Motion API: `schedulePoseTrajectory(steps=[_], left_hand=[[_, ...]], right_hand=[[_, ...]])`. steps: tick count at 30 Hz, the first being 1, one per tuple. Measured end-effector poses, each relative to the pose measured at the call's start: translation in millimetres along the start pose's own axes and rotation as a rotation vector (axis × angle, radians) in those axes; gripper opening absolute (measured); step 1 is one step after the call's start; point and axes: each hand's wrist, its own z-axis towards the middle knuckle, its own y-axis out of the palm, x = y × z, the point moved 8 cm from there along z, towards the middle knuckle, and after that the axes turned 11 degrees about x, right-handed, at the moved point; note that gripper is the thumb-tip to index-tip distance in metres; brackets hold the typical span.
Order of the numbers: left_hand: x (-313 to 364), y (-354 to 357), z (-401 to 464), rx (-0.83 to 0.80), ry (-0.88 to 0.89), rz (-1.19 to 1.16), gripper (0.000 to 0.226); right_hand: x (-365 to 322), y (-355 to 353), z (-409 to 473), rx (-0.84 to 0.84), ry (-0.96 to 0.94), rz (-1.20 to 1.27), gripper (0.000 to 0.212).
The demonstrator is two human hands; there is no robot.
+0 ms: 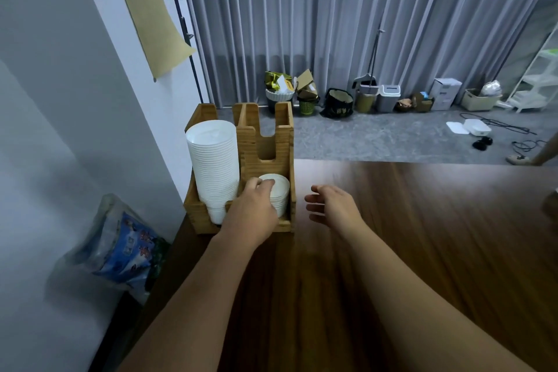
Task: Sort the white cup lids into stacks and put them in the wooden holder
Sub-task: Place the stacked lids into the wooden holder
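A wooden holder stands at the table's far left corner. Its left compartment carries a tall stack of large white lids. In its front right compartment sits a short stack of smaller white lids. My left hand reaches into that compartment, and its curled fingers grip the top of the short stack. My right hand hovers just right of the holder above the table, fingers loosely spread and holding nothing.
The dark wooden table stretches to the right and toward me. A white wall runs close along the left. A blue plastic bag lies below the table's left edge. Bins and boxes line the curtain beyond.
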Motion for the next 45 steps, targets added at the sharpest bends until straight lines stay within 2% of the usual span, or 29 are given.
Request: schedulePoseTrajectory(steps=[3, 6, 9, 11, 17, 27, 31, 35, 37, 39, 42, 45], left_hand=[[23, -11, -4, 0.149, 0.03, -0.156, 0.039], [65, 1, -12, 0.18, 0.107, -0.335, 0.031], [104, 30, -15, 0.099, 0.086, -0.571, 0.029], [133, 51, -16, 0.059, 0.087, -0.649, 0.03], [226, 126, -36, -0.126, 0.13, -0.717, 0.027], [368, 215, -97, -0.39, 0.223, -0.752, 0.025], [395, 241, -116, -0.414, 0.218, -0.747, 0.024], [397, 265, -121, -0.417, 0.134, -0.72, 0.018], [392, 274, -118, -0.389, 0.07, -0.734, 0.015], [387, 280, -113, -0.367, 0.018, -0.773, 0.014], [382, 287, -104, -0.402, -0.028, -0.824, 0.014], [376, 291, -95, -0.432, -0.148, -0.947, 0.012]], right_hand=[[0, -33, 0, 0.077, 0.007, 0.053, 0.02], [-4, -80, -1, 0.176, -0.026, 0.093, 0.02], [0, -138, -5, 0.287, -0.05, 0.088, 0.024], [6, -184, -10, 0.365, -0.063, 0.086, 0.026], [30, -313, -30, 0.58, -0.036, 0.135, 0.023], [72, -462, -61, 0.751, 0.013, 0.123, 0.012], [76, -490, -51, 0.766, -0.034, 0.004, 0.028], [81, -499, -36, 0.694, -0.017, -0.19, 0.061], [79, -505, -26, 0.7, -0.023, -0.233, 0.065], [74, -509, -17, 0.734, -0.031, -0.268, 0.059], [69, -509, -9, 0.787, -0.046, -0.33, 0.031], [68, -499, -9, 0.784, -0.157, -0.297, 0.013]])
